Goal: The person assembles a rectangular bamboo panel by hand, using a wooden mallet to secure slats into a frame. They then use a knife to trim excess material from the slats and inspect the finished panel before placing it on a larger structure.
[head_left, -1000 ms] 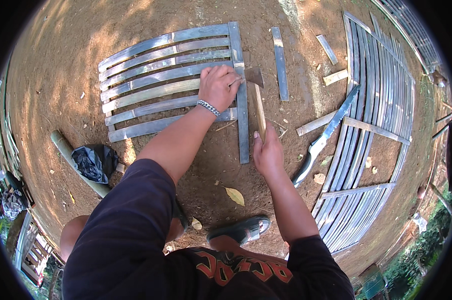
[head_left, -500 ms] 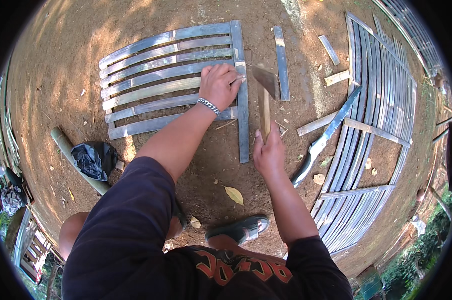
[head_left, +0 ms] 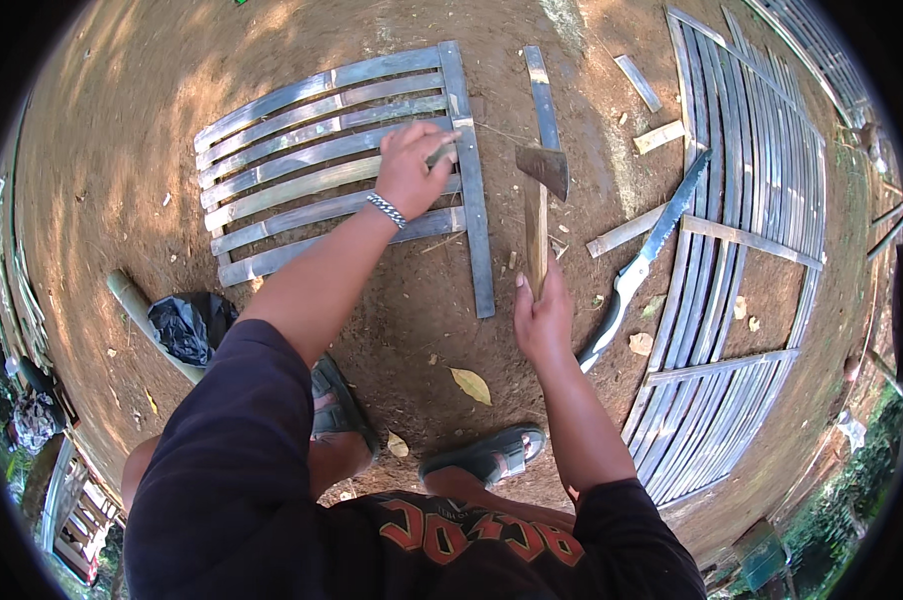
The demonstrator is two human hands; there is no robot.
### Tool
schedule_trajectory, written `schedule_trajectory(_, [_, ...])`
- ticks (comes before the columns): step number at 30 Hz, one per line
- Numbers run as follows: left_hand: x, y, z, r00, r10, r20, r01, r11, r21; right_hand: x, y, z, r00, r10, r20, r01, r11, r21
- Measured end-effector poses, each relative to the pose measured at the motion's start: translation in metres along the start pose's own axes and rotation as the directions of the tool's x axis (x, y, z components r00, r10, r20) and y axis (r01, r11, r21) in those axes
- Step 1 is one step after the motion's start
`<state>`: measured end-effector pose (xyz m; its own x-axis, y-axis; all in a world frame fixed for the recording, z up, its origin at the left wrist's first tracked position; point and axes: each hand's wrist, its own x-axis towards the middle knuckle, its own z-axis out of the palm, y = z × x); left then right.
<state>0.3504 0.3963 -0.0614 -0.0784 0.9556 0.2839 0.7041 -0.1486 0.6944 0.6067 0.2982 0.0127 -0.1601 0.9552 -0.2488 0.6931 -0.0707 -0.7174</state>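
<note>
My right hand [head_left: 544,318] grips the wooden handle of a hatchet [head_left: 542,195], whose rusty head is raised just right of the slat panel. My left hand [head_left: 412,168] presses on the grey slatted bamboo panel [head_left: 302,165] lying on the dirt, fingers pinched near its right cross strip [head_left: 472,190]; what it pinches is too small to tell. A bracelet circles my left wrist.
A hand saw with a white handle [head_left: 644,262] lies right of the hatchet. A large slatted panel [head_left: 762,250] covers the ground at right. Loose bamboo strips [head_left: 542,90] lie at the top. A black bag [head_left: 190,325] and a bamboo pole [head_left: 147,320] are at left. My sandalled feet [head_left: 487,455] are below.
The hatchet has lifted and swung right, away from the panel's cross strip. My left hand has stayed on the panel.
</note>
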Motion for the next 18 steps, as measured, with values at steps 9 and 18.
schedule_trajectory(9, [0.12, -0.032, 0.052, 0.952, 0.166, 0.259, -0.281, 0.812, 0.512, -0.002, -0.016, 0.012, 0.998, -0.042, 0.038, 0.043, 0.999, -0.029])
schedule_trajectory(18, [0.115, -0.015, 0.043, 0.877, 0.119, 0.466, -0.391, 0.741, 0.546, 0.033, -0.013, 0.011, 0.974, 0.045, 0.22, -0.028, 0.996, -0.081])
